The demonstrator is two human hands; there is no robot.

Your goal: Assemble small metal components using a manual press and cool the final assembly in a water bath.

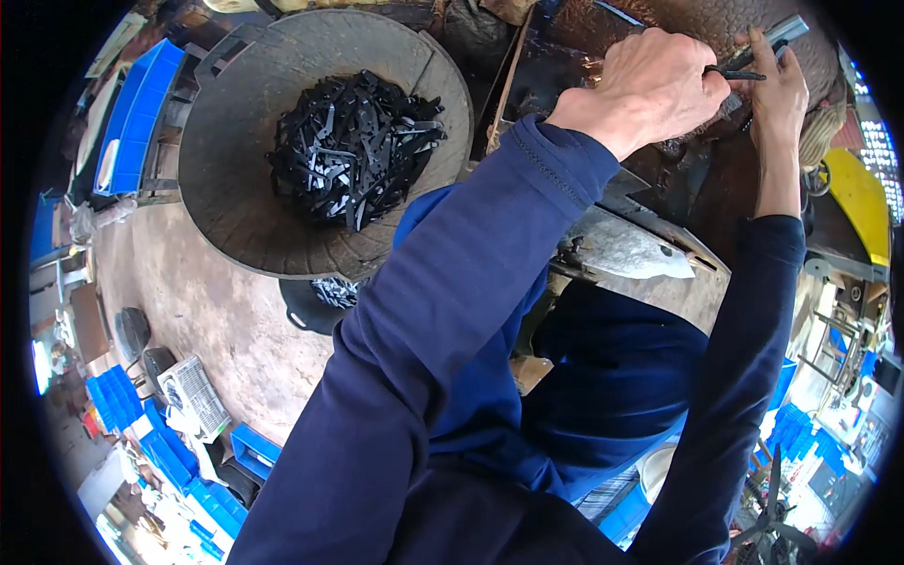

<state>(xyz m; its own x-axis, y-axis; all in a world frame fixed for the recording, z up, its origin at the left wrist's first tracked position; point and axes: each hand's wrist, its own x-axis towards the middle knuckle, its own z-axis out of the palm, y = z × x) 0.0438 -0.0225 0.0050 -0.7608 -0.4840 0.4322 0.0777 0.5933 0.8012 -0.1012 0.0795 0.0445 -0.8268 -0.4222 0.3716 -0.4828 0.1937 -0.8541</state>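
Workshop floor with pan (235,141) of black strips (353,146) at left; left hand (650,89) fisted on rod (739,73), right hand (780,94) pinching bar (777,36).

Bare concrete floor (202,311) in daylight, blue plastic crates (141,113) stacked along its edges.

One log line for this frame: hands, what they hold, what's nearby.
left hand: fist closed on thin dark metal strip | right hand: on same strip | big round pan of black strips at left
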